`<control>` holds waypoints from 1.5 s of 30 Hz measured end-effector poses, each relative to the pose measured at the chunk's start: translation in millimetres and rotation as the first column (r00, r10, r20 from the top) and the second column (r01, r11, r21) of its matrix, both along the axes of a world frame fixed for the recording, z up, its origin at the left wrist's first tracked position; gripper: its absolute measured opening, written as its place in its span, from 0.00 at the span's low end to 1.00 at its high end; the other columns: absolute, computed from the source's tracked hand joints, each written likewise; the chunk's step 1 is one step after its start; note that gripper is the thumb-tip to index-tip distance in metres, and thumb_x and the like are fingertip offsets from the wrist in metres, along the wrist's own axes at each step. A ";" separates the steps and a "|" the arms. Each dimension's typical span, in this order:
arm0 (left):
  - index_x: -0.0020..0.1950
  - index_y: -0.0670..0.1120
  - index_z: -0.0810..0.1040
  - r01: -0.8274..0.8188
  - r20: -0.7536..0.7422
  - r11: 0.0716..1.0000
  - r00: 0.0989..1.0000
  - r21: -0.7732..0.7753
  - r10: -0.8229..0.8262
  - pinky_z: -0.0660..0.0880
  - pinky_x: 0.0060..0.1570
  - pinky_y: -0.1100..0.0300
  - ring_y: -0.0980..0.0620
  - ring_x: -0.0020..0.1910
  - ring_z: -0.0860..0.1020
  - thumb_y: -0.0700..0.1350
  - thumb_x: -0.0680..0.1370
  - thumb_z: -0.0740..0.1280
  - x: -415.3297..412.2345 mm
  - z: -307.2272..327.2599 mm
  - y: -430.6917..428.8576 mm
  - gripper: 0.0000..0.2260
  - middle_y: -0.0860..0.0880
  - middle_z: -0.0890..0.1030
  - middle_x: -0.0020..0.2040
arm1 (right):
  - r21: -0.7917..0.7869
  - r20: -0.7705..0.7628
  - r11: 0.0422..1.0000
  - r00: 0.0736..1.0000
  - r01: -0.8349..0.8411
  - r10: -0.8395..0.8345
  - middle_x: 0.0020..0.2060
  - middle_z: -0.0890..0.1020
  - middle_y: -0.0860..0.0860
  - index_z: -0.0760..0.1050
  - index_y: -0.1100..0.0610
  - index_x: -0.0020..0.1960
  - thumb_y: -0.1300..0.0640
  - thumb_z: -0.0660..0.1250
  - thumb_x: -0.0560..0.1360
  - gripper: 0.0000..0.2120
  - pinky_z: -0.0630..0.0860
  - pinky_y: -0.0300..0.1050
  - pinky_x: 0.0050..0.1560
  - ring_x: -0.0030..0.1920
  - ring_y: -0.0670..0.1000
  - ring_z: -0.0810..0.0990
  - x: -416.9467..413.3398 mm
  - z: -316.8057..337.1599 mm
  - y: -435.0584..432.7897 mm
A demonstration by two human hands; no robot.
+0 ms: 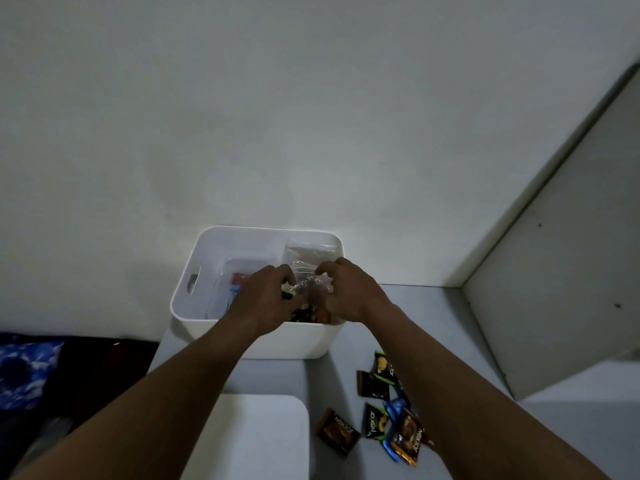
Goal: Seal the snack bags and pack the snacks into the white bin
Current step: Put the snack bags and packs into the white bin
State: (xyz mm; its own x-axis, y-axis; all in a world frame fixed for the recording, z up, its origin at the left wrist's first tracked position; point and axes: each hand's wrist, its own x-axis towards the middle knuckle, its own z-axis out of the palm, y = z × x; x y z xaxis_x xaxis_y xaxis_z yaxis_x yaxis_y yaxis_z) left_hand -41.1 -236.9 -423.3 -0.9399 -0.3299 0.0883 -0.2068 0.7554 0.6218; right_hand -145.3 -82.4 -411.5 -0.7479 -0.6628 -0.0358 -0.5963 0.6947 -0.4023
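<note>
Head view: fingers of the left hand [266, 296] and right hand [349, 292] curl closed on a clear snack bag [310, 292] between them, inside the white bin [263, 341], with another bag [308, 252] just beyond and loose snack packets [388, 410] nearer the person on the table [433, 323].

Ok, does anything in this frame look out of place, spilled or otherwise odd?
Only the loose snack packets, scattered at odd angles on the table beside the right forearm, not yet packed. Both hands, left hand and right hand, hold a clear snack bag over the upright white bin. Nothing looks spilled or damaged.
</note>
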 end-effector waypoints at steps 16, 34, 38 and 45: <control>0.65 0.49 0.76 0.028 -0.088 0.981 0.995 -0.192 -0.045 0.78 0.52 0.49 0.45 0.56 0.77 0.54 0.79 0.62 62.3 -93.2 172.5 0.17 0.47 0.79 0.58 | 0.077 0.118 0.980 0.975 0.181 -0.189 0.74 0.65 0.57 0.62 0.51 0.76 0.41 0.61 0.80 0.28 0.68 0.57 0.69 0.73 0.58 0.65 36.7 -69.2 174.9; 0.81 0.49 0.53 0.037 0.246 0.915 0.967 -0.402 0.069 0.58 0.69 0.34 0.36 0.76 0.61 0.65 0.78 0.50 31.4 -221.7 224.4 0.35 0.38 0.64 0.77 | 0.101 0.066 0.966 0.967 0.237 -0.245 0.75 0.62 0.58 0.48 0.35 0.78 0.28 0.48 0.77 0.32 0.52 0.73 0.71 0.77 0.64 0.53 33.3 -208.0 203.3; 0.75 0.50 0.67 0.050 0.213 0.872 0.975 -0.486 0.063 0.69 0.59 0.43 0.39 0.66 0.72 0.61 0.77 0.54 23.1 -221.4 216.0 0.29 0.41 0.74 0.70 | 0.120 -0.135 0.977 0.978 0.174 -0.158 0.65 0.72 0.56 0.64 0.44 0.75 0.40 0.56 0.81 0.23 0.66 0.60 0.64 0.66 0.60 0.69 24.1 -217.2 200.6; 0.65 0.49 0.74 0.056 0.178 0.915 0.984 -0.399 0.017 0.77 0.33 0.54 0.45 0.42 0.78 0.53 0.74 0.65 17.6 -218.6 207.4 0.20 0.46 0.75 0.50 | 0.025 -0.078 0.991 0.989 0.129 -0.127 0.55 0.73 0.53 0.72 0.51 0.65 0.42 0.61 0.79 0.19 0.78 0.48 0.40 0.44 0.54 0.79 20.5 -216.9 211.8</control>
